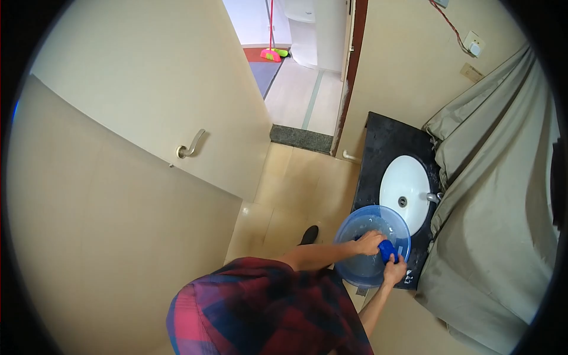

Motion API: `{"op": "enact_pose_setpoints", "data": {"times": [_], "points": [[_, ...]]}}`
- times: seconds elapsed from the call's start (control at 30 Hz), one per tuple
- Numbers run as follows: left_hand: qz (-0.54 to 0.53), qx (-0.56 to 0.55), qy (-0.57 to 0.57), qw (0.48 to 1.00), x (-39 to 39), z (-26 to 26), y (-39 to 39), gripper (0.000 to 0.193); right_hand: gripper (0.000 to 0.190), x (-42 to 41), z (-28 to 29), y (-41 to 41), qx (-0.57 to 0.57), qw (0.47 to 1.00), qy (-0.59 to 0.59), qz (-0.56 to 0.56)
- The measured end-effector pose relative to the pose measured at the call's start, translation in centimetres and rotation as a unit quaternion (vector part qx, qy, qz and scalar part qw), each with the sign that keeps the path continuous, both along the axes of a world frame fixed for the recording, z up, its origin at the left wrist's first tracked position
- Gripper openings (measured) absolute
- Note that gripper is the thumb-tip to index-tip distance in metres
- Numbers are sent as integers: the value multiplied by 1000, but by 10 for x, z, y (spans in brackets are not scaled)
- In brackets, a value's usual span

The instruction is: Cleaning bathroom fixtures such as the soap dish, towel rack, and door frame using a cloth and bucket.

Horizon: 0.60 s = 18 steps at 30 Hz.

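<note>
A blue plastic basin (344, 262) holding water stands at the near end of the black countertop, overlapping the rim of the white oval sink (390, 177). Over the basin, my left hand (372, 242) is closed on one end of a bunched dark blue cloth (387, 251). The other end is in my right hand (395, 270), at the basin's right side. A bit of dark blue shows on the far side of my left hand too. Fine finger positions are partly hidden.
A chrome faucet (432, 198) stands behind the sink on the black countertop (381, 133). A grey-beige curtain (488, 213) hangs along the right. An open door with a lever handle (191, 145) is at left; beyond the raised stone threshold (301, 138) stands a pink broom (270, 55).
</note>
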<state>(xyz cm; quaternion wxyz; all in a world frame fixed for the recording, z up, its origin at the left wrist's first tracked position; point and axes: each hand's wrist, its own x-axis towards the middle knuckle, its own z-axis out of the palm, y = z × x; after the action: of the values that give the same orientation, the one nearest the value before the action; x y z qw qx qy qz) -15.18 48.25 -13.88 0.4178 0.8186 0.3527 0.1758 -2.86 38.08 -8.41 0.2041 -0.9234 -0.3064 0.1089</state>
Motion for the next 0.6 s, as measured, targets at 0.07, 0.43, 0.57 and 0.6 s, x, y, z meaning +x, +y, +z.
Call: {"op": "enact_pose_setpoints", "data": {"times": [0.07, 0.43, 0.57, 0.6], "points": [[-16, 30, -14, 999, 2, -6, 3, 51, 46, -2, 3, 4, -135, 986, 76, 61], [-11, -163, -134, 977, 38, 28, 0, 57, 77, 0, -73, -3, 212, 832, 509, 56], [95, -516, -296, 798, 45, 13, 3, 64, 74, 12, -68, -6, 211, 773, 598, -10], [90, -515, -296, 799, 46, 11, 6, 64, 60, 14, -68, -4, 239, 741, 628, 15]]}}
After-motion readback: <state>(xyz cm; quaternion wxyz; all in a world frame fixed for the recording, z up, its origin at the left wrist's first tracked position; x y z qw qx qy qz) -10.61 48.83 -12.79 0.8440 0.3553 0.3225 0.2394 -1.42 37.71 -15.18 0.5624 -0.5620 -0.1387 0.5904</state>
